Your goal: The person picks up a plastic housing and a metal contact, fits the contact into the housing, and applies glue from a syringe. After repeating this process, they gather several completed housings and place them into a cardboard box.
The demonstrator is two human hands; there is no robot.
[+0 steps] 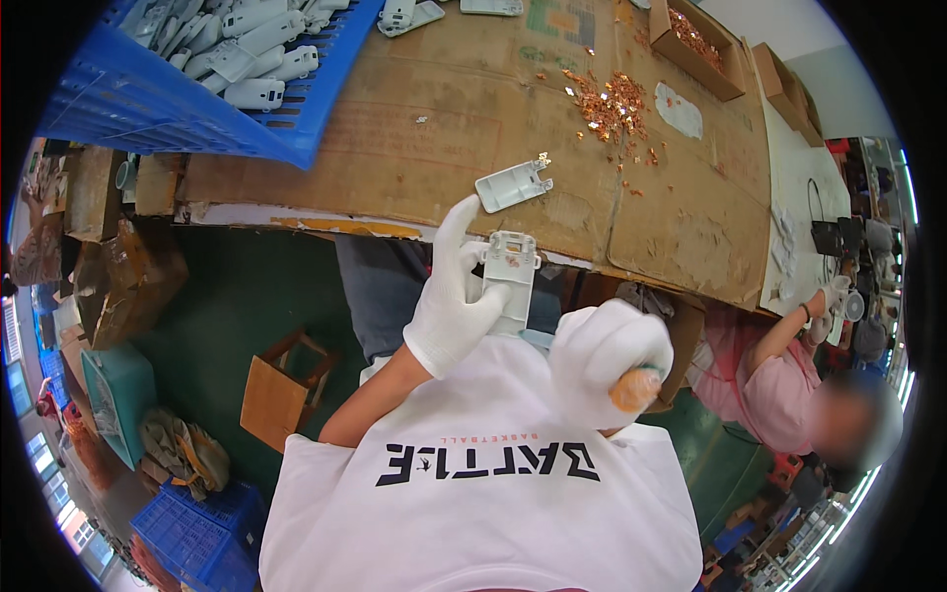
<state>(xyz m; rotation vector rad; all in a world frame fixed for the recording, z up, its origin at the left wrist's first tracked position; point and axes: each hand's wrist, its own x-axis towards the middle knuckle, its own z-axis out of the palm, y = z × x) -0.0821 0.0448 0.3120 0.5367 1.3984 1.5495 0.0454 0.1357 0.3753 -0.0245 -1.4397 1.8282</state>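
My left hand, in a white glove, grips a white plastic housing in front of my chest. The housing's open inner side shows, with small copper-coloured bits near its far end. To its right, my gloved right hand is closed around a tool with a rounded orange handle end; the rest of the tool is hidden by the fist. Just beyond my left fingertips, a second white housing part lies near the table edge, with small metal pieces at its right end.
The cardboard-covered table bears a pile of copper-coloured metal pieces and a cardboard box of more. A blue crate full of white housings stands at the far left. Left of me is a wooden stool; at right, a person in pink works.
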